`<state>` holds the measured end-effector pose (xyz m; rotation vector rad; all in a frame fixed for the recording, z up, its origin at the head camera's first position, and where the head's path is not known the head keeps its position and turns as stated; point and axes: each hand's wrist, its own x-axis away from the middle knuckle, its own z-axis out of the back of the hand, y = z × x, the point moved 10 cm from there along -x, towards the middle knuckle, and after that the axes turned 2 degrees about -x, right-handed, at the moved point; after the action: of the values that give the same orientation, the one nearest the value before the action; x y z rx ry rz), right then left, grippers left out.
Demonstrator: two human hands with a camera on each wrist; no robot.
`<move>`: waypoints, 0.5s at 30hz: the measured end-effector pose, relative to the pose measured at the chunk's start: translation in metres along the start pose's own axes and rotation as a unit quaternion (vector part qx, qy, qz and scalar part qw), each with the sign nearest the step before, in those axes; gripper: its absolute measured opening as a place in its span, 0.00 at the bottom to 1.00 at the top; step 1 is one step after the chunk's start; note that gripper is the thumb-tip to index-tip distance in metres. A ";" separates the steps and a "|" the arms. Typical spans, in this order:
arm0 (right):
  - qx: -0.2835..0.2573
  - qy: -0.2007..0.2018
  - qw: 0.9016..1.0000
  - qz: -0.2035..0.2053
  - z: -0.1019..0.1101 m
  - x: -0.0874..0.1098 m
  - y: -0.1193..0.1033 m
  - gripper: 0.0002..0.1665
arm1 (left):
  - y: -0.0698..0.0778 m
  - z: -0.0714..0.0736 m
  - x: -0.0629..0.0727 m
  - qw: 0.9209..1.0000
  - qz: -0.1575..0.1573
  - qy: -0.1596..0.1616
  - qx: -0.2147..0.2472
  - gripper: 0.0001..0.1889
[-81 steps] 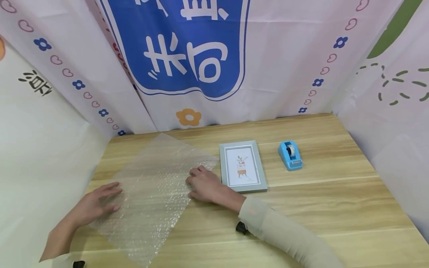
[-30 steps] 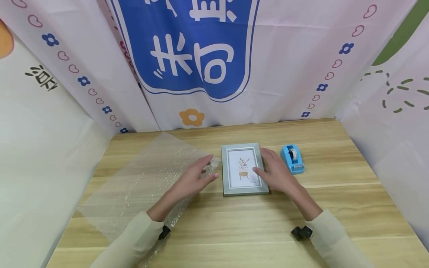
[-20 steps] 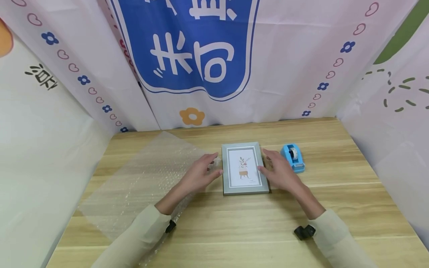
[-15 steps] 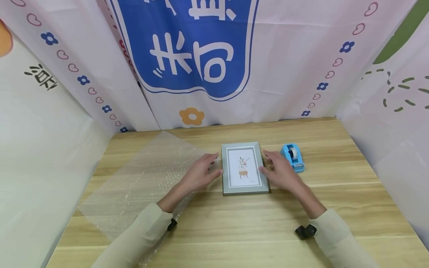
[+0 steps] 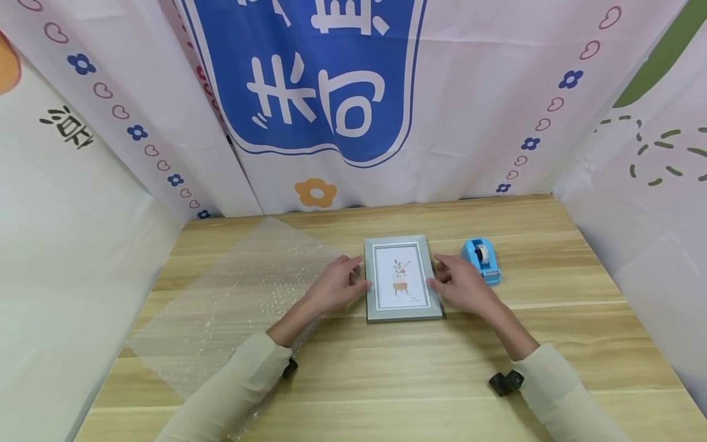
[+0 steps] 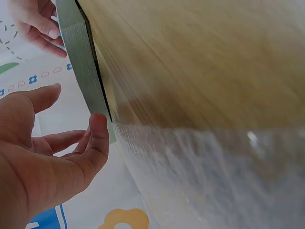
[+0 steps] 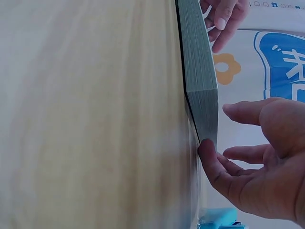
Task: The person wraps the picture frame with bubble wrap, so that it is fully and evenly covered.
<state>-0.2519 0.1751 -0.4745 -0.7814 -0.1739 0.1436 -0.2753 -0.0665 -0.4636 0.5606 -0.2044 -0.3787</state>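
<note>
Centre-right picture frame (image 5: 402,277) — likely rigid, breakable — is best taken by its sides, left hand (image 5: 334,285) and right hand (image 5: 463,283) fingers half-spread, nothing gripped.

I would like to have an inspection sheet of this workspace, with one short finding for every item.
Surface: wood-grain table, no spill seen.
Job's things: grey picture frame lies face up; bubble wrap is spread flat left of it; blue tape dispenser stands right of it.
Clutter: nothing seen.
Hands: left hand at the frame's left edge, right hand at its right edge, fingers loosely bent.
Cables: nothing seen.
Surroundings: printed white cloth behind and at both sides.
</note>
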 end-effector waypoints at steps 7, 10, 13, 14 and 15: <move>-0.007 -0.010 1.000 -0.004 -0.005 -0.004 0.003 0.38 | 0.003 -0.005 -0.005 1.000 -0.005 -0.010 0.020 0.16; -0.014 -0.018 1.000 -0.005 -0.008 -0.005 0.003 0.38 | 0.003 -0.009 -0.006 0.999 -0.001 -0.019 0.028 0.10; -0.021 -0.026 0.999 -0.019 -0.010 -0.006 0.004 0.38 | 0.002 -0.013 -0.007 0.999 0.012 -0.028 0.037 0.10; -0.023 -0.028 0.999 -0.024 -0.010 -0.006 0.005 0.38 | 0.002 -0.013 -0.007 0.999 0.014 -0.029 0.040 0.09; -0.024 -0.030 0.999 -0.028 -0.010 -0.006 0.006 0.37 | 0.002 -0.014 -0.007 0.999 0.017 -0.028 0.043 0.09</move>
<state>-0.2563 0.1708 -0.4866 -0.8200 -0.2558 0.1100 -0.2772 -0.0553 -0.4746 0.6302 -0.2847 -0.3542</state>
